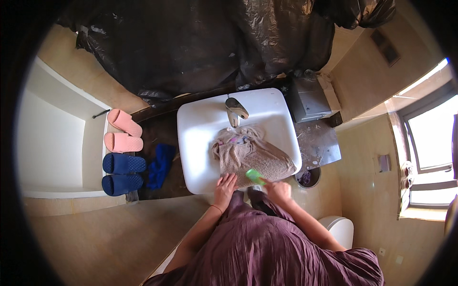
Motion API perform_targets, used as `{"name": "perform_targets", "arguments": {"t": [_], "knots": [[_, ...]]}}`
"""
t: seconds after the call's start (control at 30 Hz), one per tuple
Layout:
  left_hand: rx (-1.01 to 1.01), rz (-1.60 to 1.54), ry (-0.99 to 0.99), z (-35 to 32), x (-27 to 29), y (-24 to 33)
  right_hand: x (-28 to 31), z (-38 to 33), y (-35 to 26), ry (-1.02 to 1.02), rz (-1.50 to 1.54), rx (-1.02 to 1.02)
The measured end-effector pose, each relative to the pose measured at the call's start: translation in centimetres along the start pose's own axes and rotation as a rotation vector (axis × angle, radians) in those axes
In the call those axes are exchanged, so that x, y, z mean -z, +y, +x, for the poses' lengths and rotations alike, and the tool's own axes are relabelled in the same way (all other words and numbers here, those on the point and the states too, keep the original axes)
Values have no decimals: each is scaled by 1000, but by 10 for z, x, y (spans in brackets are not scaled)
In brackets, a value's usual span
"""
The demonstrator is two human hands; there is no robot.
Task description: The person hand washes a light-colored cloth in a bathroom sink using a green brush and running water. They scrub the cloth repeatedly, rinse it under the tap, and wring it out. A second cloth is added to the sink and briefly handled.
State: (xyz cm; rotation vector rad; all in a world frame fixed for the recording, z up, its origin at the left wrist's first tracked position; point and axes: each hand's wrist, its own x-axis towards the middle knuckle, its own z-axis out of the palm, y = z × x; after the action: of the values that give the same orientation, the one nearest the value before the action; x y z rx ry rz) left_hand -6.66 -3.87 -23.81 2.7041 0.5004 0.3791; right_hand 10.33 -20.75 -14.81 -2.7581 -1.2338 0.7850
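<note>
Cloth: beige, rough-textured fabric piece (260, 159), wet-looking and crumpled. Left and far parts bunched, with a few pink-purple and pale patches; right part spread smoother toward the basin's right wall. Tool: small bright-green handheld object (255, 176), brush-like; exact kind too small to tell.

Count, left to right: two pink slippers (124, 142) and two navy-blue textured slippers (125, 163), in a column; one royal-blue crumpled cloth (161, 164) on the dark, glossy desk (319, 143); one white rounded-rectangular sink (191, 143); one metal faucet (236, 109); one beige cloth; one green tool; one grey box (310, 100); one round bin (319, 173) with something purple inside.

Position: beige cloth lies in the sink below the faucet, reaching the near rim. Left grip (225, 189): palm down, fingers extended, resting at the cloth's near-left edge; cloth lies ahead and to the right of it. Right grip (279, 192): fingers closed round the near end of the green tool, whose head is over the cloth's near part; cloth lies ahead and to the left.
</note>
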Motion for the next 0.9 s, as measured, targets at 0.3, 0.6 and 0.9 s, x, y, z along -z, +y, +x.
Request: {"name": "perform_targets", "arguments": {"t": [0.3,0.6,0.9], "knots": [[8,-167,-102,28,-1,8,-5,12,41,198,-186,-150],[-86,-44,-245,21,3,-3,0,-4,72,306,9,-157],[12,-20,-204,25,-10,-2,-20,-14,32,219,6,-126]]}}
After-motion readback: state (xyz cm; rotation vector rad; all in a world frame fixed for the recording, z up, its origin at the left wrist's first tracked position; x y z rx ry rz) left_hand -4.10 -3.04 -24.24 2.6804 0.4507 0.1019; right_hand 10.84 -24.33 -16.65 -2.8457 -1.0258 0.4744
